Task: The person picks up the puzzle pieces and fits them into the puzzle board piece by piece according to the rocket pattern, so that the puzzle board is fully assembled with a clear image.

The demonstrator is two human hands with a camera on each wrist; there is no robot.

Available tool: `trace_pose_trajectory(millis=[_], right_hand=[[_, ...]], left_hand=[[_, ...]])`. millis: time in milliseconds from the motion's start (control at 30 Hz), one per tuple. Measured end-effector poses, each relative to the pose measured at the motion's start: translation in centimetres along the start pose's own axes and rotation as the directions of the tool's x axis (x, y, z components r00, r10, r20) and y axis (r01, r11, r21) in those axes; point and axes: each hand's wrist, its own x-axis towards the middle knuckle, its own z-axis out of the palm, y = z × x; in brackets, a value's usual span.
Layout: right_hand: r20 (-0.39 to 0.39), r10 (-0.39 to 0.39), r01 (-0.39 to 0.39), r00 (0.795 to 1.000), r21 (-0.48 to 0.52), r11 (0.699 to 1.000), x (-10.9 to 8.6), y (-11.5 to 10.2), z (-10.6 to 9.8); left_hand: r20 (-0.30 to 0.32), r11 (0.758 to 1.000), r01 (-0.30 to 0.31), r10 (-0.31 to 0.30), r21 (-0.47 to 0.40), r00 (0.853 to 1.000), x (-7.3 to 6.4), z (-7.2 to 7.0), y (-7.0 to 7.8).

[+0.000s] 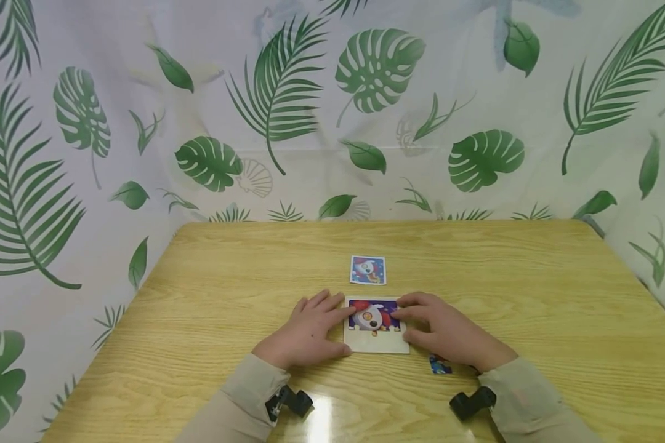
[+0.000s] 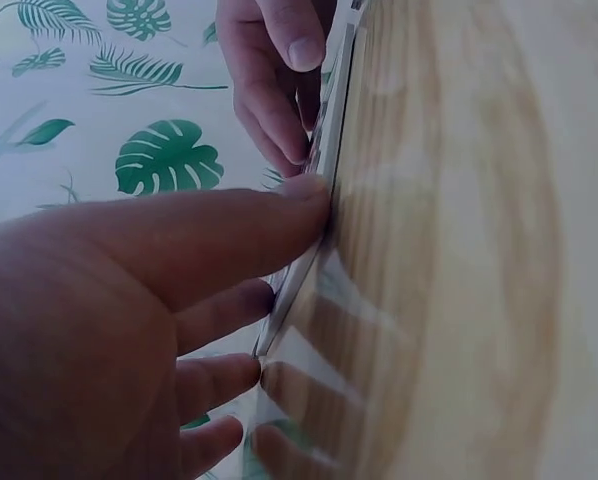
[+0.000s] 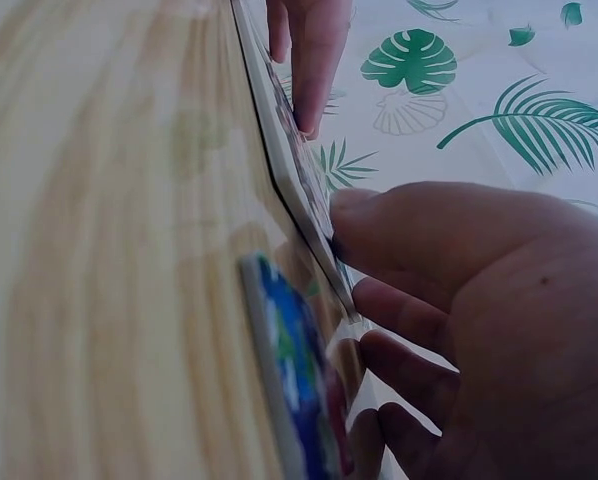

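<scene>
Between the two hands lies a small jigsaw puzzle board with a pale frame. Its upper part carries a picture of a white round figure with red parts on purple; the lower part is bare, below a jagged piece edge. My left hand rests at the board's left side, index finger reaching onto the picture and thumb at the lower left corner. From the right, my right hand touches the board's right edge and picture with its fingertips. A loose blue puzzle piece lies beside the board, partly under the right hand in the head view.
A square picture card with a similar figure lies just behind the board. The wooden table meets a leaf-printed cloth at the back. Black wrist cameras are strapped at both sleeves.
</scene>
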Motion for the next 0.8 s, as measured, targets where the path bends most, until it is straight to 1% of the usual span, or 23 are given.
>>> trace_pose_trajectory(millis=[167,467,700,800], right_hand=[[-0.002,-0.002,0.002,1.000,-0.024,1.000,0.0,-0.4,-0.1],[0.005,-0.021,0.022,1.000,-0.046,0.999,0.1,-0.5,0.0],[0.028,0.026,-0.024,0.999,-0.052,0.998,0.0,-0.6,-0.6],[0.038,0.024,-0.022,0.999,-0.065,0.998,-0.3,-0.7,-1.2]], left_hand=[[0.005,1.000,-0.013,0.013,-0.013,1.000,0.0,0.0,-0.3],[0.012,1.000,-0.004,0.004,-0.015,1.000,0.0,0.2,-0.5],[0.000,1.000,-0.019,0.019,-0.020,1.000,0.1,0.4,-0.7],[-0.001,1.000,-0.020,0.020,-0.017,1.000,0.0,0.2,-0.8]])
